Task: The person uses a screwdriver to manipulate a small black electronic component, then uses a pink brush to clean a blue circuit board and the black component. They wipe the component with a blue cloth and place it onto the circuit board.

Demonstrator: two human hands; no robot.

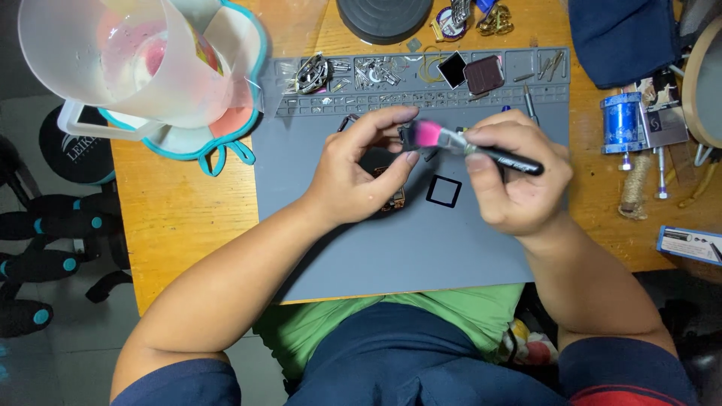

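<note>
Two hands over my grey work mat (421, 248), and most of what the left hand (359, 177) holds is hidden: its fingers are pinched together around a small dark part (391, 197), only a sliver peeking out below the palm, too covered to tell what kind. My right hand (515, 180) is clamped on a brush (470, 146) with a black handle, its pink bristle head touching the top of that part just at the left fingertips. A small black square frame (444, 191) lies flat on the mat, just beside both hands, apart from them. Mat's top tray row holds tiny metal bits (353, 75), too small to sort out, plus a dark square piece (483, 74). A translucent plastic jug (135, 56) blocks the top left corner, cut off by the edge. Blue metal cylinder (623, 122) stands right on the wooden table (180, 203), well apart. Dark round object (383, 16) at top is cropped.
</note>
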